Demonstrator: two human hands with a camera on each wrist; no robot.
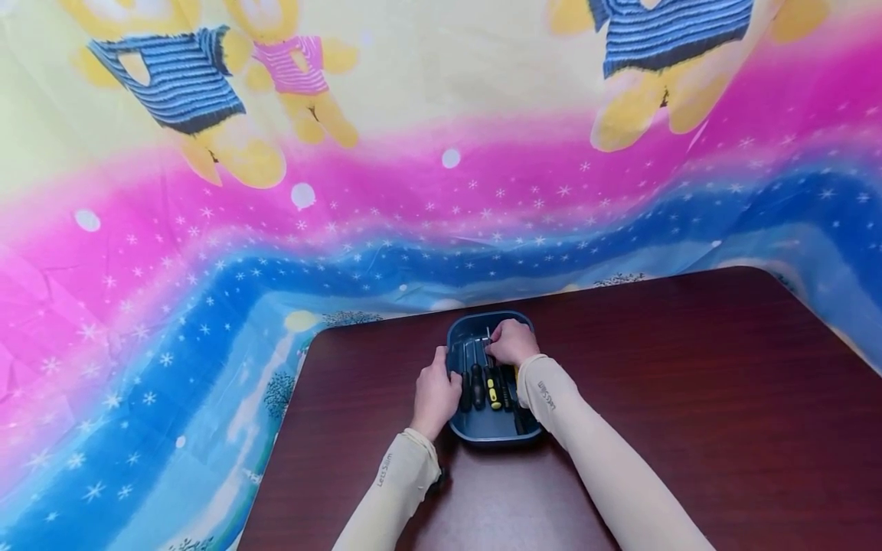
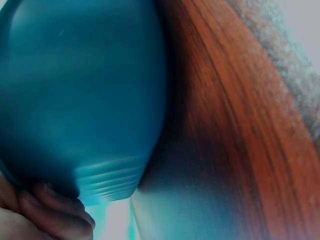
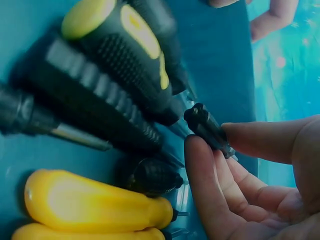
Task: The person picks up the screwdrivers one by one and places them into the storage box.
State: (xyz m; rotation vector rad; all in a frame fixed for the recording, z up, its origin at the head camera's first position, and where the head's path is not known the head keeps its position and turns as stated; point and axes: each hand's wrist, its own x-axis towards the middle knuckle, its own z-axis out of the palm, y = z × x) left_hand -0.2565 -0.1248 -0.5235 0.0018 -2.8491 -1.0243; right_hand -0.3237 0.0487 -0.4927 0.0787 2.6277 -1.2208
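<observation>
A dark blue-grey tray (image 1: 496,441) of screwdrivers lies on the table. At its left side my left hand (image 1: 436,392) grips the rim, thumb on top; its fingers (image 2: 57,212) curl against the outer wall in the left wrist view. Over the tray's far right part, my right hand (image 1: 513,343) pinches a small screwdriver (image 3: 207,129) by its short dark handle between thumb and fingertips. Beside it lie a black-and-yellow screwdriver (image 3: 120,55), a ribbed black handle (image 3: 90,90) and yellow-handled screwdrivers (image 3: 95,202). In the head view the right hand hides part of the tray.
The tray stands near the back edge of a dark red-brown table (image 1: 703,398). Behind the table hangs a pink and blue cloth (image 1: 413,191) printed with bears and snowflakes. Bare tabletop extends to both sides of the tray.
</observation>
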